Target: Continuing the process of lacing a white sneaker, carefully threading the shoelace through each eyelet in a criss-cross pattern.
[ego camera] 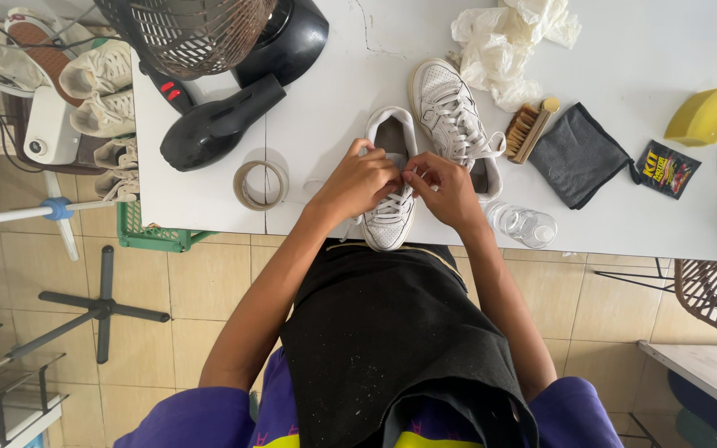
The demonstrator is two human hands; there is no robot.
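Both hands meet over a white sneaker [390, 217] at the near edge of the white desk [624, 207]: the left hand [361, 181] and right hand [444, 187] each pinch its white laces [397, 202] between curled fingers. A second white sneaker [448, 108] lies just beyond, beside the right hand. Further right sit a clear plastic bottle [524, 224], a wooden brush [528, 129] and a grey cloth [578, 154]. A tape roll [260, 184] lies to the left.
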